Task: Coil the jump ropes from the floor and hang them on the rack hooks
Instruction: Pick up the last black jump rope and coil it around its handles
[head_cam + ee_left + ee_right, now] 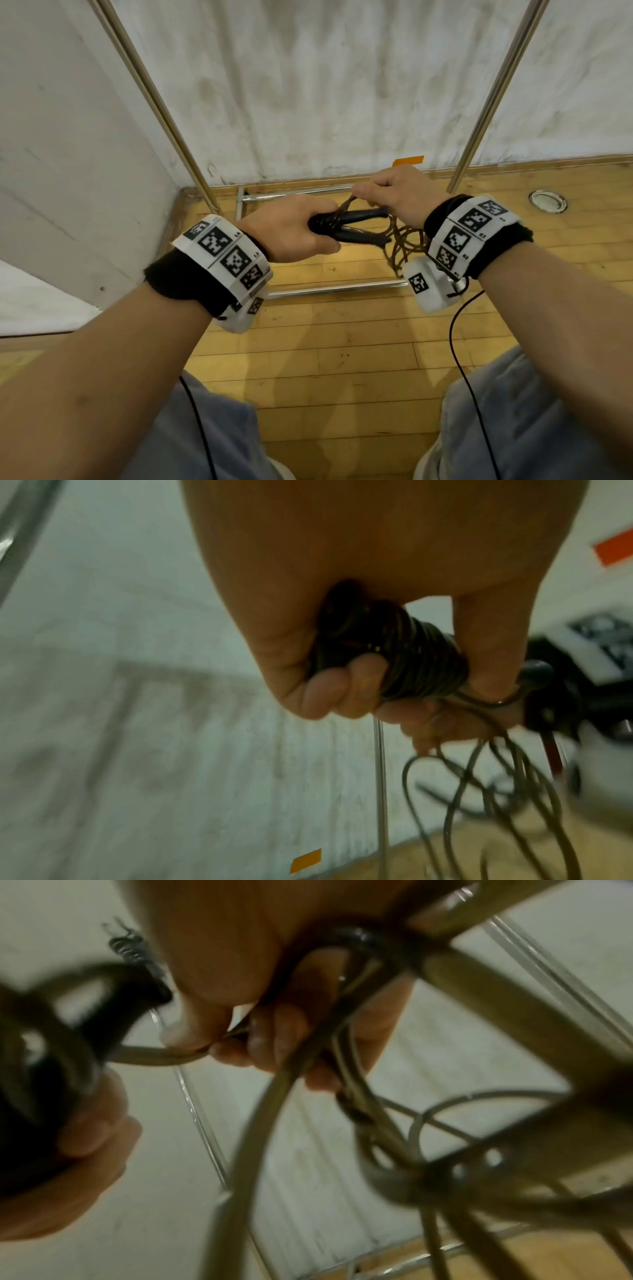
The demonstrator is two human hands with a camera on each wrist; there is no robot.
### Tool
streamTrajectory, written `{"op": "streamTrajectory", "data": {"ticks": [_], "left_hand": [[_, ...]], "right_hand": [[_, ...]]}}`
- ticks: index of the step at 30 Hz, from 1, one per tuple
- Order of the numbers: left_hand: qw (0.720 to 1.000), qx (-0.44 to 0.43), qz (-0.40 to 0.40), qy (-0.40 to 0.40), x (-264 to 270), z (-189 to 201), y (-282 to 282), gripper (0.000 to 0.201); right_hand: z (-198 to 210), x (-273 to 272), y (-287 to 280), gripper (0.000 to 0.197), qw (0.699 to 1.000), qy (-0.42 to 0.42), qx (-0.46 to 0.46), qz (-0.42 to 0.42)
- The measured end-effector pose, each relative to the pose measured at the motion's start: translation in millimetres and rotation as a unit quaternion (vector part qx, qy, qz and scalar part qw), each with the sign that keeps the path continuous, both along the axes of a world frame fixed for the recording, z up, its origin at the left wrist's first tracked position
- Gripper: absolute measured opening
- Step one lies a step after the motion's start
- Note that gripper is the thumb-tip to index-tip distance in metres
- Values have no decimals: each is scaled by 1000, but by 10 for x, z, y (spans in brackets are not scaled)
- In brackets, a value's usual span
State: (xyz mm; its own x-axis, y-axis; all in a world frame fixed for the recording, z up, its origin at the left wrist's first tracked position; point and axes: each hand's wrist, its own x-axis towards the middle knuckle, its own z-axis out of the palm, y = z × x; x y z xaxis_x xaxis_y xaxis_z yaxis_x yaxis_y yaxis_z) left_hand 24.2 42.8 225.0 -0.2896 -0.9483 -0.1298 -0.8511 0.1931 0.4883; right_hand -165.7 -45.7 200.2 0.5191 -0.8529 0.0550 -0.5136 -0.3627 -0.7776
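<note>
A jump rope with two black handles [359,226] is held between both hands above the wooden floor. My left hand [291,233] grips the handle ends, where brown cord [411,656] is wound in tight turns around them. My right hand [394,195] pinches a strand of the cord [154,1056] just above the handles. Loose loops of cord [404,246] hang below the right hand. In the right wrist view the loops [274,1110] cross in front of the camera, blurred. No hooks are in view.
The metal rack stands ahead: two slanted uprights [164,113] [493,99] and base bars [329,289] on the floor. White walls close the left and back. An orange tape mark [407,160] is on the wall. A round floor fitting [547,201] lies at right.
</note>
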Motion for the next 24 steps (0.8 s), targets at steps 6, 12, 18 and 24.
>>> {"op": "streamTrajectory", "data": {"ticks": [6,12,18,24], "left_hand": [[970,-76,94,212,-15,117,-26,40],[919,-166,219,282,-45,180,-106,24],[894,-229,336,190,187,81,-232,42],[895,-236,369,89,439,-79,-278,43]], "right_hand": [[-63,132,138,34,966,-168,189,43],[-204,350,381,13,980,-67,154,109],[-231,296,386,7,991,-4,111,80],[-227,201,397,22,995,83,41,41]]}}
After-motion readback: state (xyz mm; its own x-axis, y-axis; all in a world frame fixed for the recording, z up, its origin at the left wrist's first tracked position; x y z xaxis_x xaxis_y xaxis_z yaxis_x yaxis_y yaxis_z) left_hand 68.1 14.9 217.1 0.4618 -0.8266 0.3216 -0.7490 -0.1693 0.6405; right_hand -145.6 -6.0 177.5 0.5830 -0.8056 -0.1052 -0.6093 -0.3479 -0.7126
